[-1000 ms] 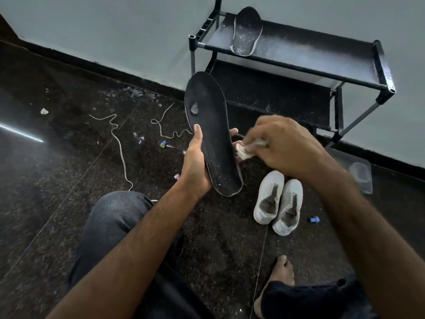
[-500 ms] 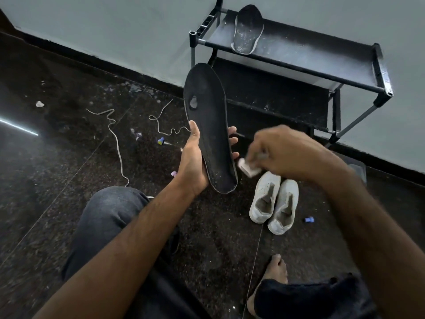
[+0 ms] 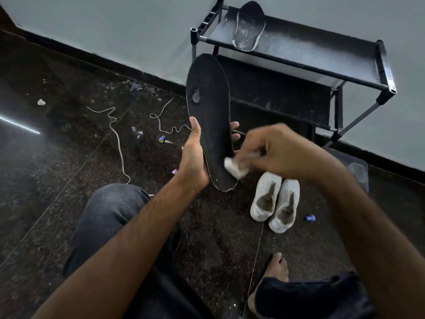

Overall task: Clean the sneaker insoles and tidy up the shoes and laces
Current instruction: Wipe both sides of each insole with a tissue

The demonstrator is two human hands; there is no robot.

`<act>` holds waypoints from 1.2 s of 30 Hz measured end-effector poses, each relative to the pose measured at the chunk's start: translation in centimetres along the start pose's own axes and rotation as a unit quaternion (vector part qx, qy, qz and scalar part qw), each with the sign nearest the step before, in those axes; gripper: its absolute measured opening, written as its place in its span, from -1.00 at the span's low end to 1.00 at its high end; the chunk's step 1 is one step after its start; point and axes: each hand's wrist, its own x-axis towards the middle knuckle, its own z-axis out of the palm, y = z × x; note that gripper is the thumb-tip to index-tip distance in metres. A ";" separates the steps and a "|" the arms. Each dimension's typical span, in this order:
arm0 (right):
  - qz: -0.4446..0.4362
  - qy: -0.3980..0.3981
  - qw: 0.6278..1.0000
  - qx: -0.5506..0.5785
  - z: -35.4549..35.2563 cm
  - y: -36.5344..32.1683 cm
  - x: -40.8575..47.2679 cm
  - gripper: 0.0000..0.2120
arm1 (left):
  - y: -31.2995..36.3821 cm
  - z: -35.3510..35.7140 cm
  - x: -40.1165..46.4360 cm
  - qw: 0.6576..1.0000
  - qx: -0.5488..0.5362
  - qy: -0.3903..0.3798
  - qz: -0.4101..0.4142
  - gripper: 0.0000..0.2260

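My left hand (image 3: 192, 162) grips a black insole (image 3: 210, 111) upright by its lower half; the insole has a worn hole near its left edge. My right hand (image 3: 279, 151) pinches a small white wad of cloth (image 3: 234, 168) against the insole's heel end. A second black insole (image 3: 249, 26), dusted white, lies on the top shelf of the shoe rack (image 3: 322, 58). Two white sneakers (image 3: 274, 201) without laces stand side by side on the floor below my right hand. Two white laces (image 3: 116, 134) lie loose on the dark floor at left.
The black shoe rack stands against the grey wall. A clear plastic container (image 3: 356, 169) sits by the wall at right. Small blue caps (image 3: 162, 138) and bits of debris (image 3: 41, 102) dot the dark stone floor. My knees and a bare foot (image 3: 276, 270) fill the foreground.
My right hand has moved the white wad down and left onto the insole's heel end, from beside its right edge. The left hand keeps the insole upright.
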 end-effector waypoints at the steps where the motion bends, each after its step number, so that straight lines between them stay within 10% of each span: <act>1: -0.005 0.109 0.994 0.019 0.6 0.2 0.6 -0.91 | 0.0 0.1 0.0 1.000 -0.004 -0.004 -0.002 -0.21; 5: -0.035 0.291 0.956 0.027 6.2 0.5 2.6 -0.91 | 0.1 0.3 -0.1 0.999 -0.027 -0.011 -0.023 -0.18; 9: -0.090 -0.105 0.989 -0.057 6.2 -0.1 0.3 -0.83 | 0.3 -0.5 0.2 0.999 0.007 0.029 0.013 -0.23; 11: -0.066 -0.159 0.984 -0.051 4.2 -0.1 -0.7 -0.90 | 0.3 -0.3 0.1 1.000 0.016 0.013 0.018 -0.24; 15: -0.016 0.126 0.987 0.100 2.2 0.5 -0.2 -0.92 | -0.1 0.0 0.1 1.000 -0.010 -0.009 0.003 -0.18; 18: 0.019 0.324 0.946 -0.026 5.3 0.6 1.4 -0.92 | -0.2 -0.1 0.0 0.998 -0.035 -0.045 -0.009 -0.15; 24: -0.047 -0.220 0.971 -0.077 5.6 -0.5 -1.8 -0.85 | 0.0 -0.6 -0.1 0.999 0.018 -0.005 0.041 -0.24; 33: -0.021 0.314 0.949 0.021 6.5 0.0 0.4 -0.95 | -0.2 -0.1 0.0 0.999 -0.028 -0.037 -0.007 -0.13; 36: -0.006 -0.076 0.986 -0.147 7.9 -0.1 -0.7 -0.89 | 0.0 -0.4 -0.1 1.000 -0.010 0.000 0.023 -0.21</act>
